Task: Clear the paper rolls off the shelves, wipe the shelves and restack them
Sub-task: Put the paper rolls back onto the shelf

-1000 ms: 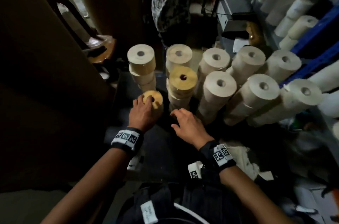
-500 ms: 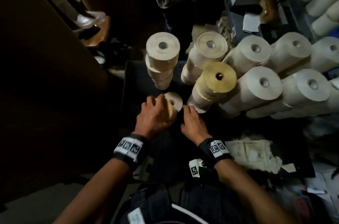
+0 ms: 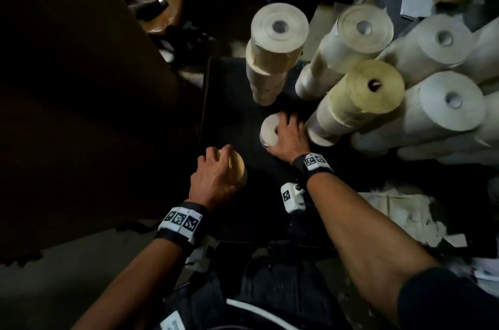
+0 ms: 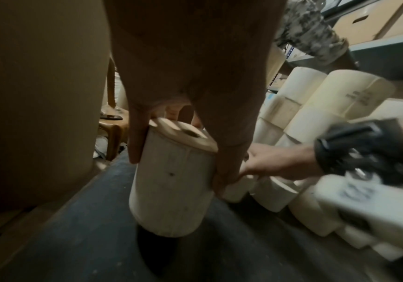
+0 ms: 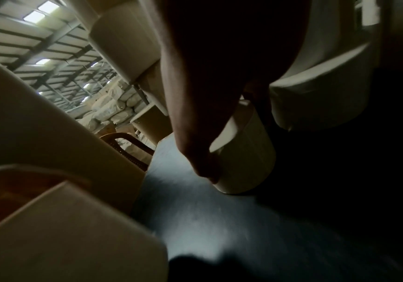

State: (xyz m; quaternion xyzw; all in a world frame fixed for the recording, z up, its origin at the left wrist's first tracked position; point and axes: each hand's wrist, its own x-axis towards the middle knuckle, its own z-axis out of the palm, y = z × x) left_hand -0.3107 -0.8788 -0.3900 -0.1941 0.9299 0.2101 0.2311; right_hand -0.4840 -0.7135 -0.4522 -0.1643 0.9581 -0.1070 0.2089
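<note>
Large brown cardboard panel (image 3: 67, 86), far left, upright, in deep shadow. Wooden chair (image 3: 162, 2), upper left behind the panel, partly hidden. Dark desk (image 3: 229, 102), centre, carrying all the rolls. Left hand (image 3: 216, 177), near the desk's front-left part: fingers (image 4: 136, 137) curled down over the top and sides of a small yellowish roll (image 3: 237, 167), thumb on the opposite side; the left wrist view shows this roll (image 4: 171, 181) upright and apparently clear of the desk surface, a shadow beneath it. Right hand (image 3: 287, 137), just right of and beyond the left: fingers draped over the top of a small white roll (image 3: 268, 128), thumb (image 5: 195, 148) down its near side; the roll stands on the desk, just beside the base of the neighbouring stacks. Tall stack of cream rolls (image 3: 275, 43), beyond the right hand, upright, slightly uneven. Stack topped by a yellow roll (image 3: 374, 86), right of the right hand, its base close to that hand's knuckles. Further white roll stacks (image 3: 445, 102), right side, packed touching one another in rows. Crumpled white paper (image 3: 405, 210), lower right, on the dark surface beside the right forearm. Tagged black bands on both wrists.
</note>
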